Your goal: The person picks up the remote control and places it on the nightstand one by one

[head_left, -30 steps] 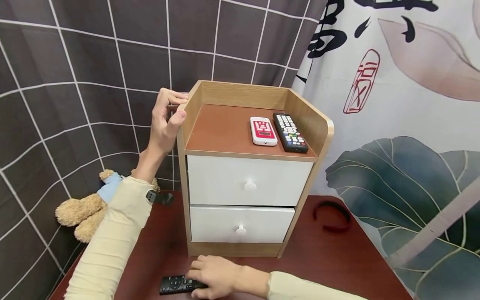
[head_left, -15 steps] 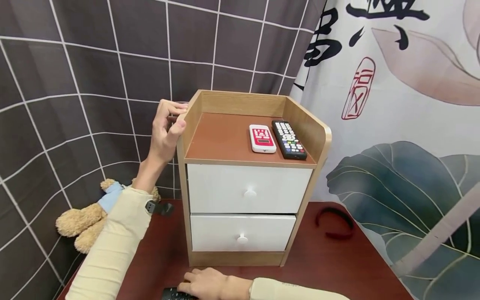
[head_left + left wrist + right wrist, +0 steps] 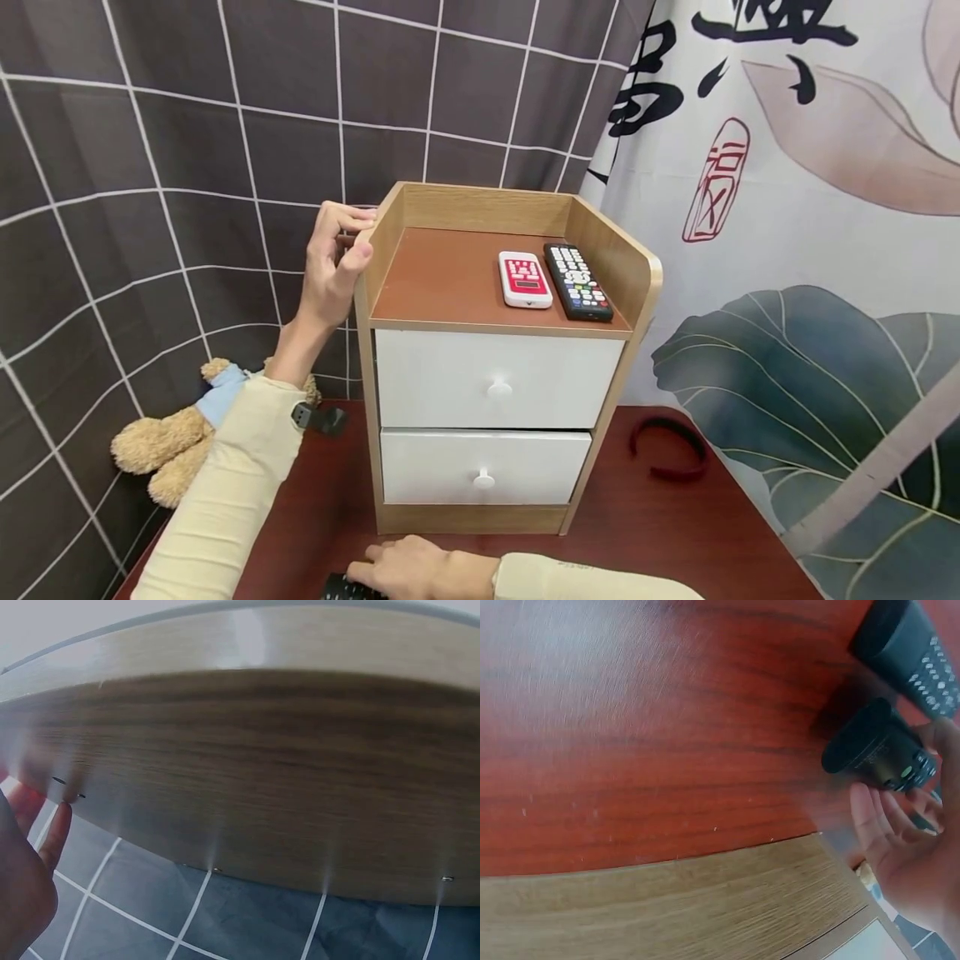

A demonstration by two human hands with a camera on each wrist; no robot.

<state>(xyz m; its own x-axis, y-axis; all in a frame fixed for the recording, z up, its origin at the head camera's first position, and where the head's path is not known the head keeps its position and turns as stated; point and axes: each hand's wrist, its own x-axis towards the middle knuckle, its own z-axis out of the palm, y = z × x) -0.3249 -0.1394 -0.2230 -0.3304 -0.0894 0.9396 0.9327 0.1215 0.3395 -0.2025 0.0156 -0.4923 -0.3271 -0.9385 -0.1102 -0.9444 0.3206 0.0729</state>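
A small wooden cabinet (image 3: 471,518) with two white drawers stands on the red-brown table. My left hand (image 3: 330,267) is at its upper left side, fingertips and thumb touching the side panel near the top front corner. Low in the head view, my right hand (image 3: 408,568) is in front of the cabinet base, over a black remote control (image 3: 351,588) that the frame's lower edge cuts off. The right wrist view has that hand pinching a black remote control (image 3: 870,746) between thumb and fingers. Right beside it is another black remote (image 3: 907,660) with pale buttons.
On the cabinet top lie a white-and-red remote (image 3: 525,280) and a long black remote (image 3: 577,282). A dark red headband-like loop (image 3: 678,450) is on the table at right. A teddy bear (image 3: 168,429) leans by the checked curtain (image 3: 225,150) at left.
The head view has tilted up, so everything sits lower in it. My right hand has shifted slightly left over the remote. The left hand has kept its place on the cabinet.
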